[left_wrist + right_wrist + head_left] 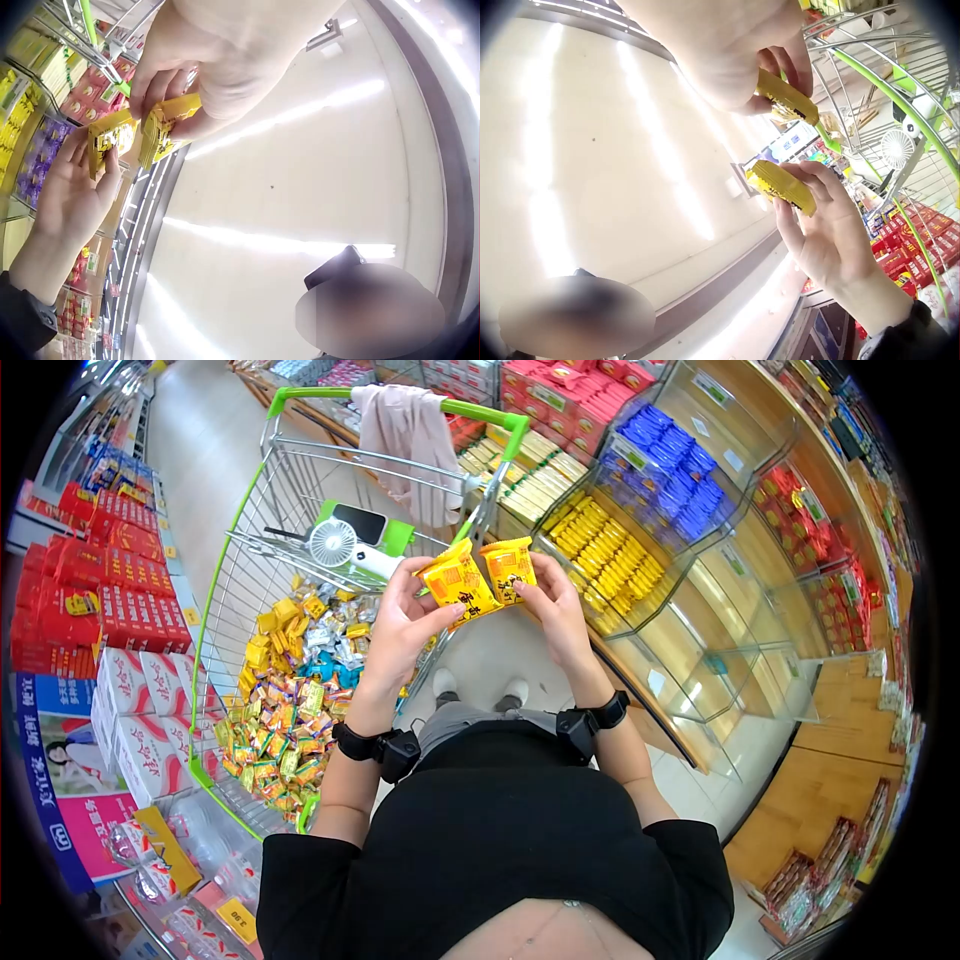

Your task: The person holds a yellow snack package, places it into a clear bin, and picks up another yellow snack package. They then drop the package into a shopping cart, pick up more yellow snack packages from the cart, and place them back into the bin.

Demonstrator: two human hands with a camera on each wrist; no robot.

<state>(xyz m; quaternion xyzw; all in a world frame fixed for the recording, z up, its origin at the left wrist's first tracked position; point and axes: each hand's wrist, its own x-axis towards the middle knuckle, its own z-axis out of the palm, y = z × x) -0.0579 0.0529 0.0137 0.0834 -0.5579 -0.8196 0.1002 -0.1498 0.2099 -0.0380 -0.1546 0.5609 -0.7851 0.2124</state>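
While the left hand (405, 615) pinches one yellow packet (455, 582), the right hand (557, 610) pinches a second packet (511, 568) just beside it, long axes kinda hard to call, cart (470, 410) nearer the left.

Packets (452, 582) right of fan (332, 543); cart (482, 410) left of display bins (690, 625).
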